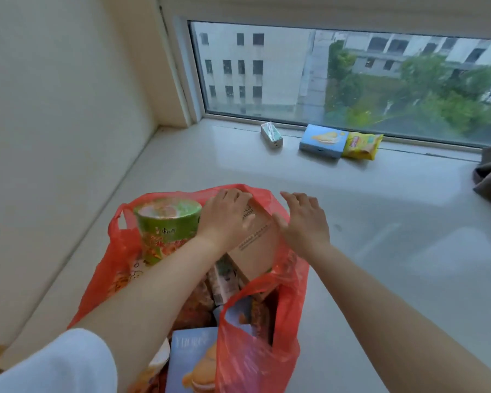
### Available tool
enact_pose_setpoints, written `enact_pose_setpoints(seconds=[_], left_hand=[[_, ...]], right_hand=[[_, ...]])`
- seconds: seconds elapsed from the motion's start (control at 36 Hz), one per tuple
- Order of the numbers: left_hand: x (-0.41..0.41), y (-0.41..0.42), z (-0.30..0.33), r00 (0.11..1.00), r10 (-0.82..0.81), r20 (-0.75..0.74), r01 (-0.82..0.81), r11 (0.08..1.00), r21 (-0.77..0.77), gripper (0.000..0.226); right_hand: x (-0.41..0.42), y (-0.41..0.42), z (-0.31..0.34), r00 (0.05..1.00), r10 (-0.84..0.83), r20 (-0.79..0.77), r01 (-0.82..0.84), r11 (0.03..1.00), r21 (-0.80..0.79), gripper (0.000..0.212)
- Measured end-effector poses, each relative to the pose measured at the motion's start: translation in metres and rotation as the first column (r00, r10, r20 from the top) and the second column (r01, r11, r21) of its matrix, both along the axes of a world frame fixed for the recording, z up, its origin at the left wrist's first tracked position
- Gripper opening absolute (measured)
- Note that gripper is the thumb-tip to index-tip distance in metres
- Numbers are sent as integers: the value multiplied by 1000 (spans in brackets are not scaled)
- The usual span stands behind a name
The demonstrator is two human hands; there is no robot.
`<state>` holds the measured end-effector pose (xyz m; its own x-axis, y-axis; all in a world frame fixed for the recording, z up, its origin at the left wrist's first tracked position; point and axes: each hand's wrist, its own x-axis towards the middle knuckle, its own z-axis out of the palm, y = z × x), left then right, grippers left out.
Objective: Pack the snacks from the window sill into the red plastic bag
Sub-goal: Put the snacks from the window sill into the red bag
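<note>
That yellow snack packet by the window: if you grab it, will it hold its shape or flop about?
The yellow packet looks like a puffy, crinkled film pouch, so it would probably give and rustle under the fingers. It seems light for its size. Lying flat beside the blue box, it shouldn't roll.

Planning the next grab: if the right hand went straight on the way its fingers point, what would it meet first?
Probably the small carton by the window; the sill between it and the right hand looks free, though depth is unclear.

Both arms reaching forward, left hand (224, 215) fingers curled downward, right hand (304, 219) flat, fingers straight
</note>
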<state>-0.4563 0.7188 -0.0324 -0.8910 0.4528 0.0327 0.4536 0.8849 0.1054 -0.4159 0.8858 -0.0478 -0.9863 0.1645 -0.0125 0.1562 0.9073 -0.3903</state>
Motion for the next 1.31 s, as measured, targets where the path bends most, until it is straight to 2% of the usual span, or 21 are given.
enact_pose_setpoints(seconds=[0.14,0.36,0.56,0.69,0.81,0.92,1.03,1.11,1.22,1.31], left_hand=[[-76,34,-5,999,-39,30,39,999,12,48],[-174,90,-34,995,-68,74,76,991,-111,51],[-249,145,-82,989,-41,141,68,979,-191,52],[-295,175,-123,977,43,207,-11,988,-155,52],[-330,192,-155,955,115,273,-89,990,-105,52],[-375,210,-179,929,202,311,-210,978,-7,50],[-419,229,-197,892,281,354,-329,941,79,56],[-436,245,-224,861,328,389,-400,908,120,44],[-437,255,-253,898,400,180,-437,858,269,22],[-444,255,-256,910,386,152,-415,848,329,19]], right_hand=[[-58,25,-14,993,-79,85,77,997,32,55],[-133,86,-52,939,-219,264,217,975,38,55],[-190,154,-94,895,-304,326,281,952,117,54],[-228,190,-125,891,-315,326,273,947,169,55],[-264,212,-149,908,-296,296,240,947,211,55],[-307,236,-170,921,-348,178,304,924,232,52],[-354,258,-186,900,-431,58,414,890,193,48],[-371,264,-214,859,-510,37,505,858,92,45],[-375,266,-247,830,-529,-178,551,828,109,44],[-377,269,-249,837,-501,-219,531,839,113,43]])
